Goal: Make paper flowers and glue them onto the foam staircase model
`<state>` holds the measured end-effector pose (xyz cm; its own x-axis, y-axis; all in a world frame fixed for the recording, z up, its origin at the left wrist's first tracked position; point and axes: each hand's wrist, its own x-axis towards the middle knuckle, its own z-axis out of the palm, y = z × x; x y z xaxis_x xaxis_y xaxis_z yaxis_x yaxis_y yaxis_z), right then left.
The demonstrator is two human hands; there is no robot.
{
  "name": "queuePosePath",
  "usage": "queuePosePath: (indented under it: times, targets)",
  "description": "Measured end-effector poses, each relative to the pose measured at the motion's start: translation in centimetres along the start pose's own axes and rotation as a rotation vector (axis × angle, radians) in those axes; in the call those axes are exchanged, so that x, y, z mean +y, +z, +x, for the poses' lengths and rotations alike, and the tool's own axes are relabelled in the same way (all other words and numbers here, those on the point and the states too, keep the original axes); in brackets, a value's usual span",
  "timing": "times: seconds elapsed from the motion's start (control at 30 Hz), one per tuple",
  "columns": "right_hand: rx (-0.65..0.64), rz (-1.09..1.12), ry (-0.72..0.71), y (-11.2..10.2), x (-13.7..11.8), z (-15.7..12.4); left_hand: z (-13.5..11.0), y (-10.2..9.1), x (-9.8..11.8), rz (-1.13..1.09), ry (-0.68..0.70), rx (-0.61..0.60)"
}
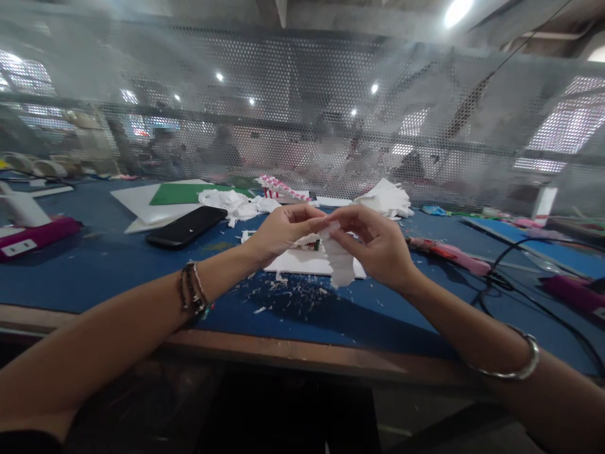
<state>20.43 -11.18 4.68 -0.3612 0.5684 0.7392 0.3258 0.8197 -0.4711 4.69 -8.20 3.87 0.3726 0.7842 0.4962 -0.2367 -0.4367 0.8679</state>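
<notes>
My left hand (288, 232) and my right hand (375, 243) meet above the table, thumbs and fingers pinched together. Between them is a thin, crinkled white strip (341, 261) that looks like paper or thin foam. Its upper end sits at my fingertips and the rest dangles below my right thumb. Below the hands lies a flat white board (302, 263), with a small dark green and red detail showing just above it, partly hidden by my fingers. Small white shreds (307, 299) are scattered over the blue tabletop in front of the board.
A black phone (188, 227) lies left, near white and green sheets (189, 193) and crumpled white scraps (229, 203). More white pieces (387, 198) are piled behind my right hand. At right are a pink-handled tool (454, 257) and black cables (508, 284). A perforated screen (283, 113) stands behind.
</notes>
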Motion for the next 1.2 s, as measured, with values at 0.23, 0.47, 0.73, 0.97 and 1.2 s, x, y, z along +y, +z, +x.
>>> queuePosePath:
  times: [0.23, 0.47, 0.73, 0.97, 1.2]
  targets:
    - [0.074, -0.042, -0.008, -0.11, -0.17, 0.02, 0.31, -0.21, -0.3, -0.11, -0.11, -0.049]
    - [0.076, -0.12, -0.071, -0.49, -0.4, 0.13, 0.17, -0.14, -0.03, -0.118, -0.123, -0.066]
    - [0.031, -0.116, -0.038, -0.55, -0.16, 0.16, 0.23, -0.28, -0.21, -0.058, -0.098, -0.055]
    - [0.048, -0.006, 0.049, -0.09, 0.12, 0.05, 0.29, -0.52, -0.45, -0.045, -0.074, -0.084]
    - [0.034, -0.141, -0.024, -0.8, -0.03, 0.03, 0.3, -0.45, -0.21, -0.055, -0.145, -0.065]
